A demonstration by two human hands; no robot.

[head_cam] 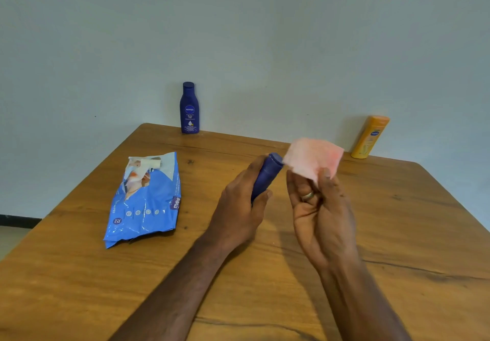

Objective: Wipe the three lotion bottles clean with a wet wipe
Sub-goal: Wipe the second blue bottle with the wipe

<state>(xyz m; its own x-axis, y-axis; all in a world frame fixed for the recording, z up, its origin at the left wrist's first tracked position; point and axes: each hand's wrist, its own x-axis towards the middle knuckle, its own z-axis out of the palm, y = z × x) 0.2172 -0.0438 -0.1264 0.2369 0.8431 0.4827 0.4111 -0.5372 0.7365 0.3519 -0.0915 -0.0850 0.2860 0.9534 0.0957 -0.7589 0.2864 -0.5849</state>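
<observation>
My left hand (240,205) grips a dark blue lotion bottle (266,174), tilted with its cap pointing up and to the right. Pinched between thumb and fingers of my right hand (320,208) is a pale pink wet wipe (313,156), spread out just right of the bottle's cap and touching it. A second dark blue lotion bottle (189,108) stands upright at the table's far edge against the wall. An orange-yellow lotion bottle (370,137) stands at the far right edge.
A blue wet-wipe pack (144,202) lies flat on the wooden table (397,234) to the left of my hands, its flap open at the far end. A pale wall rises right behind the table.
</observation>
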